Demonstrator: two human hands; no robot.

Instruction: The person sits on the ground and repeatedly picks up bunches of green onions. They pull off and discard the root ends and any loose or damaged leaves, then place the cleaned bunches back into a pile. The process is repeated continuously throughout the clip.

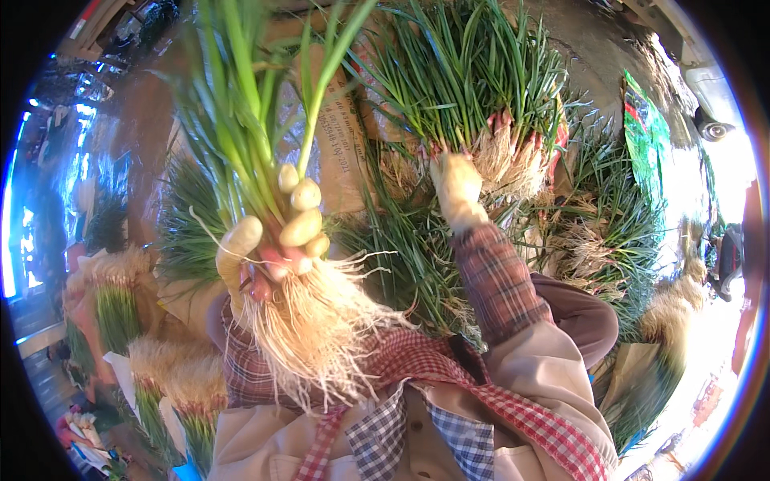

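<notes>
My left hand (301, 227) grips a bunch of spring onions or green garlic (274, 264) close to my chest. Its reddish bulbs show between my thumb and fingers, pale stringy roots (328, 324) hang towards me, and the long green leaves point away. Ahead and to the right, my right hand (460, 183) reaches to the near edge of a heap of the same plants (481, 66), at the level of their red stem bases. My fingers there are partly hidden, so whether they hold a stem cannot be made out.
Loose plants (415, 252) lie before my folded legs, and more (589, 246) spread to the right. A brown printed sack (340, 138) lies beneath. Bundled plants with roots up stand at the left (117, 300) and near left (180, 373); another bundle (668, 337) is at right.
</notes>
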